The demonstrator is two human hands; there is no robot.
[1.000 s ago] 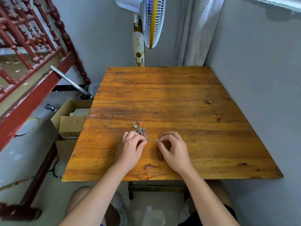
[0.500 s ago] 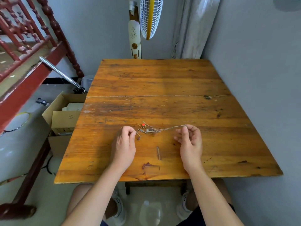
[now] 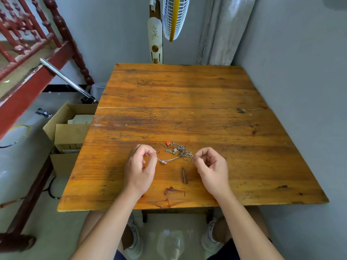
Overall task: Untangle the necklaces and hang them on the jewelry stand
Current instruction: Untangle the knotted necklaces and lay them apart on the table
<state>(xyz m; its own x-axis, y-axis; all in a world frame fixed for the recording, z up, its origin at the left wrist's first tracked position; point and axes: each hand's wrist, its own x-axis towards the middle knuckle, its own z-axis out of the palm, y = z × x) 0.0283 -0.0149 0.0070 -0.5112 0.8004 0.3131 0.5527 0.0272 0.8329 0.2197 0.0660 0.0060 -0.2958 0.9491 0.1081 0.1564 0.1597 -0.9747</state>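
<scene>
The right hand has been drawn back in toward the tangle of necklaces, and the line pulled taut half a second ago is now slack. A thin silver chain with a pale bead is pinched by the left hand, just left of the tangle. A chain end at the tangle's right edge is pinched by the right. The knotted links and a red charm are left on the worn plank tabletop. Cardboard boxes are seen far left of the tangle.

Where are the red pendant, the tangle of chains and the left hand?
red pendant (image 3: 168, 143): head view, its middle.
tangle of chains (image 3: 183, 151): head view, densest knot.
left hand (image 3: 139, 169): head view, its back.
</scene>
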